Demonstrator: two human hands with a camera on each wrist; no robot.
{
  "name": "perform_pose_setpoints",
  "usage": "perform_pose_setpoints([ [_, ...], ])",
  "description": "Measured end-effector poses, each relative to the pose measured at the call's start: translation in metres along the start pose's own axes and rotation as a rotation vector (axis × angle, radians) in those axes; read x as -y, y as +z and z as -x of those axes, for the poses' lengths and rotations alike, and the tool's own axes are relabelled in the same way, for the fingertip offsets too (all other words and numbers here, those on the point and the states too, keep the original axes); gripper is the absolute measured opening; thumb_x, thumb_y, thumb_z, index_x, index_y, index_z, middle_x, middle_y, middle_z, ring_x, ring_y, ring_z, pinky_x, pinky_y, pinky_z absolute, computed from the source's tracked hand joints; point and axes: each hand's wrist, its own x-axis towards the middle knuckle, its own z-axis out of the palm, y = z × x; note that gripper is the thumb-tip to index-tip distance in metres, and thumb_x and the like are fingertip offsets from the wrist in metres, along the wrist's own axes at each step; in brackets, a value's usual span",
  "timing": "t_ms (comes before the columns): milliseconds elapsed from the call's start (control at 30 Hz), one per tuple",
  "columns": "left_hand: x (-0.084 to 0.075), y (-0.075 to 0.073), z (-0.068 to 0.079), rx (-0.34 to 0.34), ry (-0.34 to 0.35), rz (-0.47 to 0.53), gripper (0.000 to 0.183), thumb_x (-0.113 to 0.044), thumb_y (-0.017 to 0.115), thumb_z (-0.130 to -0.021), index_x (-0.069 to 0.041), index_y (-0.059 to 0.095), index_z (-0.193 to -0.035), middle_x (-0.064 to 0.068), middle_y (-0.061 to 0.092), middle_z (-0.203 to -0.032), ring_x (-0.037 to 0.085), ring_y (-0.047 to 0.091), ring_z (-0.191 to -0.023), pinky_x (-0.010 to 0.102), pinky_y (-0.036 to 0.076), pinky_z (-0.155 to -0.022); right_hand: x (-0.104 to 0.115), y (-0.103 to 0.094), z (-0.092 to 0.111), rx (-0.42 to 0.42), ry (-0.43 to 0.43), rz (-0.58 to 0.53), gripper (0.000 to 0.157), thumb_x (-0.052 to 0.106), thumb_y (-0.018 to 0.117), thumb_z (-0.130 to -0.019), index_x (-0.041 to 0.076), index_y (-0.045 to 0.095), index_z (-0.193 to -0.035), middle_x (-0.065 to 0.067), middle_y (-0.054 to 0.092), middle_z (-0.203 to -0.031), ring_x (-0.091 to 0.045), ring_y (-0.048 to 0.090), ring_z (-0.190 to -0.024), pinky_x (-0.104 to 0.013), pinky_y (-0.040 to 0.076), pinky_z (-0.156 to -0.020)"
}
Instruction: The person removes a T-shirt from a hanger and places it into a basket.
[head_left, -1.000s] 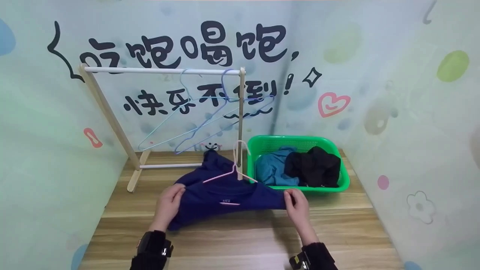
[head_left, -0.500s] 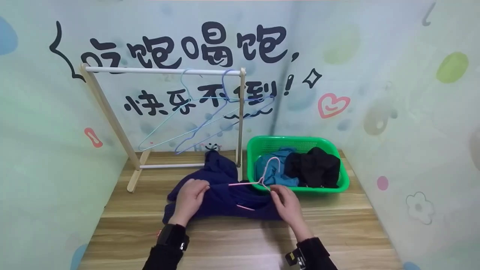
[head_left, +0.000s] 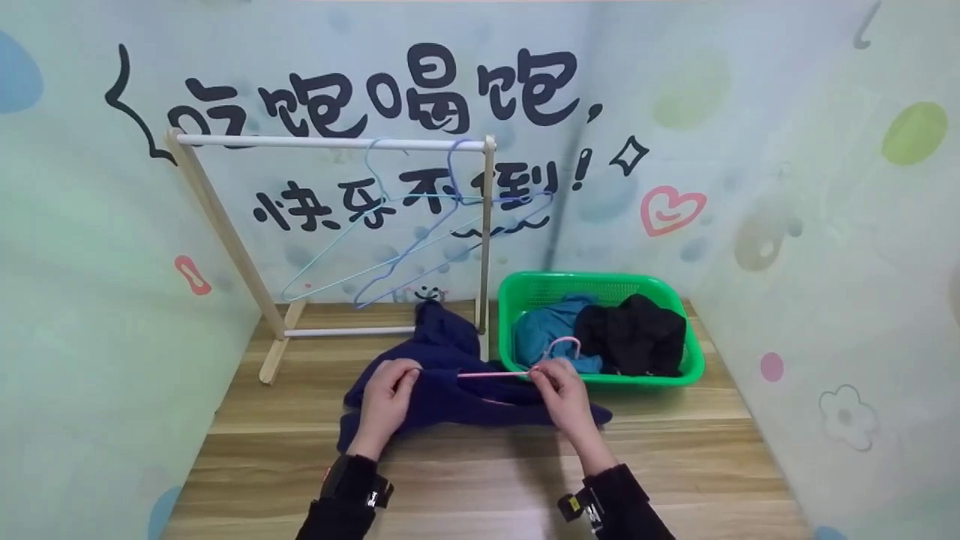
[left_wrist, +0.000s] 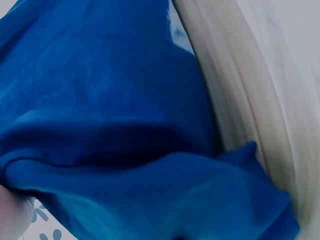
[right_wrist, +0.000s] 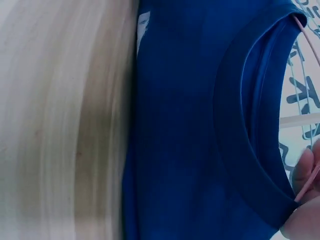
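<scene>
A dark blue T-shirt (head_left: 442,401) hangs between both hands, its lower part bunched on the wooden floor. Inside its collar sits a pink hanger (head_left: 491,373), whose hook tilts to the right over the basket. My left hand (head_left: 386,397) pinches the shirt's left shoulder; any hanger beneath the cloth there is hidden. With thumb and fingers, my right hand (head_left: 562,397) pinches the hanger near its neck. In the right wrist view, the fingertips (right_wrist: 302,172) hold the hanger rod right beside the collar (right_wrist: 235,125). Cloth (left_wrist: 100,85) fills much of the left wrist view.
Behind the shirt stands a small wooden rack (head_left: 330,141) with a white bar. A light blue hanger (head_left: 328,255) and a violet-blue hanger (head_left: 409,251) hang from it. A green basket (head_left: 615,381) at right holds a teal garment (head_left: 536,330) and a black garment (head_left: 634,334).
Both hands have moved inward. My right hand has gone from the shirt's right shoulder to the hanger, and that shoulder now droops. The hanger's hook has tipped right and down.
</scene>
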Motion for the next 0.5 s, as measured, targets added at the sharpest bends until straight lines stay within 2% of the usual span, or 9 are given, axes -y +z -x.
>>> perform_pose_setpoints([
  [133,-0.006,-0.008,-0.005,-0.083,-0.13,0.017,0.006,0.004,0.066,-0.091,-0.001,0.069,-0.092,0.009,0.068,-0.087,0.022,0.062,-0.083,0.027,0.046,-0.077,-0.005,-0.004,-0.004,-0.059,-0.097,0.043,0.012,-0.012,0.069,-0.082,0.001,0.07,-0.084,-0.013,0.064,-0.086,-0.027,0.059,-0.084,-0.02,0.046,-0.074],
  [267,-0.006,-0.015,-0.01,-0.165,-0.266,-0.047,0.005,0.002,0.064,-0.092,0.001,0.069,-0.092,0.012,0.069,-0.089,0.024,0.062,-0.083,0.031,0.047,-0.078,-0.012,-0.01,-0.005,-0.11,-0.158,0.087,0.016,-0.015,0.069,-0.079,0.001,0.066,-0.08,-0.012,0.063,-0.083,-0.028,0.059,-0.082,-0.021,0.045,-0.078],
  [400,-0.001,-0.018,-0.013,-0.215,-0.362,-0.121,0.005,0.001,0.063,-0.093,0.003,0.067,-0.09,0.016,0.068,-0.088,0.032,0.063,-0.082,0.042,0.047,-0.077,-0.015,-0.015,-0.004,-0.083,-0.138,0.085,0.015,-0.01,0.066,-0.084,0.004,0.065,-0.079,-0.008,0.063,-0.082,-0.023,0.061,-0.081,-0.018,0.044,-0.078],
  [500,0.003,-0.019,-0.012,-0.236,-0.443,-0.131,0.006,0.001,0.062,-0.093,0.005,0.066,-0.09,0.018,0.067,-0.088,0.037,0.062,-0.083,0.048,0.047,-0.079,-0.015,-0.016,-0.003,-0.052,-0.113,0.036,0.013,-0.008,0.064,-0.088,0.002,0.067,-0.081,-0.011,0.066,-0.083,-0.027,0.063,-0.081,-0.017,0.045,-0.078],
])
